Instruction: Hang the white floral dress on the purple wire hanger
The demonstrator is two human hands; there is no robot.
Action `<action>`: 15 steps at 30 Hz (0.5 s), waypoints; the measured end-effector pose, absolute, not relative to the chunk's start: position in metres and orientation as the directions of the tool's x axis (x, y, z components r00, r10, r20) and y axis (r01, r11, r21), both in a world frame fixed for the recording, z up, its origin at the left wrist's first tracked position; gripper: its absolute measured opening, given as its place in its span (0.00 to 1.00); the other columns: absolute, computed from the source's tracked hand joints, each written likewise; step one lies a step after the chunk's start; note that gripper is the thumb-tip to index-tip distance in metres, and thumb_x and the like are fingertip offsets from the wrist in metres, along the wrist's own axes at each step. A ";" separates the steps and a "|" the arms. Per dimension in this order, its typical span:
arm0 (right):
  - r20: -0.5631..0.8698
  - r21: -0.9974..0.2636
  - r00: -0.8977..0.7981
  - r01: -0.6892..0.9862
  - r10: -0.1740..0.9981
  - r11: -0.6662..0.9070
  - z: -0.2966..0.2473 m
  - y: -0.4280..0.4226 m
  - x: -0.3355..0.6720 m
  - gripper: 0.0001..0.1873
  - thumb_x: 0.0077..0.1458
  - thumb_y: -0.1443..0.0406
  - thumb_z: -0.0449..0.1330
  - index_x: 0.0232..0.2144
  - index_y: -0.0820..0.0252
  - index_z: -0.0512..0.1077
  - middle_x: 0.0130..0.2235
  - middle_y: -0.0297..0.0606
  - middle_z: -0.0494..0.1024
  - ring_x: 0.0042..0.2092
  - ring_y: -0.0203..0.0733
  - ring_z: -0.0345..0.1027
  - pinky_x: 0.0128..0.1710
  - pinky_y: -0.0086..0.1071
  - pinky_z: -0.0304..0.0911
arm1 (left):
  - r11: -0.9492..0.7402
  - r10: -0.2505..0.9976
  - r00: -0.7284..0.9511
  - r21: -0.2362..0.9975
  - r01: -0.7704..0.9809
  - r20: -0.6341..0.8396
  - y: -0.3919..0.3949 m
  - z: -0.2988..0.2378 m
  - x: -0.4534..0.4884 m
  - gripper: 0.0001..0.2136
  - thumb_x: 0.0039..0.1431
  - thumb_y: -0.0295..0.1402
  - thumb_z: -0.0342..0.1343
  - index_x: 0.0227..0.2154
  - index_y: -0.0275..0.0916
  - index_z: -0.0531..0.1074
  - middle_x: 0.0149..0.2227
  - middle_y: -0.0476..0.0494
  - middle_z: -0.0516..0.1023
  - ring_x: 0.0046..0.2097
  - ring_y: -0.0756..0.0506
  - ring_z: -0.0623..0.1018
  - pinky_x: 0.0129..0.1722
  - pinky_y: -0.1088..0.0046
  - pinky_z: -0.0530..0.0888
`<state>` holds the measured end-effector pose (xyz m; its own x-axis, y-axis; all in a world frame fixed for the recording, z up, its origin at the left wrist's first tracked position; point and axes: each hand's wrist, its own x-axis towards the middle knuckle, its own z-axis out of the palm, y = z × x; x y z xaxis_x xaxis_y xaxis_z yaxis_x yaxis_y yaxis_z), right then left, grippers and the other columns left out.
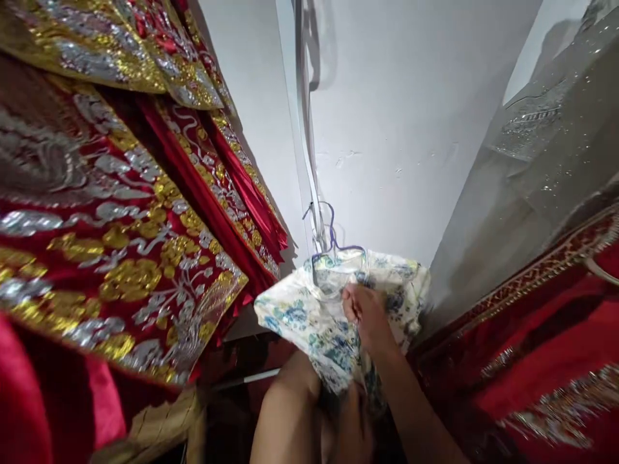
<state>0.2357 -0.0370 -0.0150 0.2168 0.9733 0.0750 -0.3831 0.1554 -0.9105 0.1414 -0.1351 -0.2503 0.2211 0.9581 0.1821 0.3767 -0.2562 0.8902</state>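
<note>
A white garment with a blue and green flower print [309,316] hangs on a thin purple wire hanger [333,241] against the white wall. My right hand [363,310] is closed on the cloth near the collar, just below the hanger's shoulder bar. My left forearm [286,412] reaches up under the garment's lower edge. The cloth hides the left hand and its fingers.
Red cloths with heavy gold and silver embroidery [111,258] hang close on the left. A silver glittery cloth [541,167] and more red embroidered fabric [546,348] hang on the right. The white wall [396,116] lies ahead, with a vertical white strip [304,129] running down it.
</note>
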 end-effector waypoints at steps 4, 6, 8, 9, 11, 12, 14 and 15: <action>0.096 -0.894 0.247 -0.404 0.964 0.193 -0.018 -0.032 0.234 0.19 0.48 0.52 0.65 0.18 0.59 0.70 0.11 0.27 0.60 0.14 0.28 0.48 0.15 0.27 0.41 | -0.218 0.947 0.297 0.926 0.307 0.125 -0.127 -0.242 0.152 0.13 0.70 0.38 0.45 0.44 0.39 0.72 0.45 0.31 0.79 0.47 0.38 0.78 0.51 0.59 0.74; 0.124 -0.890 0.273 -0.395 0.954 0.229 -0.016 -0.041 0.237 0.19 0.49 0.53 0.65 0.17 0.59 0.69 0.12 0.27 0.61 0.14 0.29 0.49 0.15 0.27 0.41 | -0.280 0.904 0.398 0.922 0.269 0.159 -0.116 -0.215 0.150 0.11 0.70 0.35 0.44 0.43 0.39 0.72 0.42 0.35 0.79 0.43 0.40 0.77 0.46 0.62 0.74; 0.153 -0.898 0.262 -0.366 0.953 0.245 -0.014 -0.053 0.239 0.18 0.50 0.53 0.64 0.19 0.59 0.70 0.13 0.27 0.63 0.15 0.29 0.52 0.15 0.26 0.44 | -0.382 0.866 0.445 0.878 0.290 0.229 -0.102 -0.179 0.140 0.09 0.68 0.33 0.46 0.36 0.39 0.70 0.35 0.40 0.77 0.38 0.43 0.75 0.42 0.66 0.73; 0.167 -0.905 0.244 -0.346 0.955 0.247 -0.014 -0.060 0.240 0.17 0.52 0.54 0.64 0.20 0.59 0.70 0.14 0.28 0.64 0.16 0.29 0.53 0.16 0.26 0.45 | -0.422 0.851 0.455 0.857 0.296 0.262 -0.095 -0.159 0.134 0.10 0.69 0.33 0.46 0.32 0.39 0.69 0.33 0.42 0.76 0.36 0.44 0.74 0.40 0.68 0.72; 0.201 -0.924 0.208 -0.284 0.957 0.256 -0.013 -0.073 0.243 0.16 0.54 0.55 0.62 0.22 0.59 0.71 0.15 0.28 0.65 0.16 0.30 0.54 0.17 0.26 0.47 | -0.498 0.845 0.350 0.833 0.240 0.405 -0.083 -0.116 0.121 0.08 0.70 0.33 0.47 0.37 0.39 0.69 0.36 0.43 0.76 0.39 0.46 0.75 0.43 0.69 0.72; 0.226 -0.932 0.193 -0.241 0.955 0.269 -0.011 -0.078 0.244 0.16 0.55 0.56 0.62 0.22 0.59 0.71 0.15 0.28 0.66 0.17 0.30 0.55 0.17 0.26 0.48 | -0.553 0.827 0.251 0.807 0.208 0.502 -0.078 -0.094 0.116 0.07 0.71 0.33 0.48 0.42 0.39 0.69 0.39 0.43 0.76 0.41 0.46 0.76 0.45 0.70 0.72; 0.276 -0.943 0.158 -0.146 0.948 0.298 -0.007 -0.085 0.248 0.13 0.56 0.59 0.60 0.23 0.59 0.71 0.15 0.28 0.66 0.18 0.31 0.56 0.19 0.26 0.50 | -0.690 0.722 0.106 0.698 0.194 0.684 -0.069 -0.055 0.110 0.11 0.71 0.33 0.49 0.53 0.39 0.67 0.39 0.45 0.76 0.41 0.48 0.75 0.46 0.71 0.72; 0.289 -0.946 0.138 -0.108 0.947 0.305 -0.004 -0.086 0.249 0.12 0.55 0.60 0.59 0.23 0.59 0.71 0.15 0.28 0.66 0.18 0.31 0.56 0.19 0.26 0.51 | -0.744 0.662 0.114 0.632 0.215 0.741 -0.065 -0.039 0.109 0.13 0.71 0.33 0.49 0.55 0.39 0.66 0.39 0.45 0.76 0.40 0.48 0.75 0.45 0.71 0.72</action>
<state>0.2493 -0.0858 -0.0037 0.1384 0.9472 0.2893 -0.1083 0.3048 -0.9462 0.1090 -0.0653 -0.0391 0.1137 0.6620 0.7408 0.2145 -0.7444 0.6323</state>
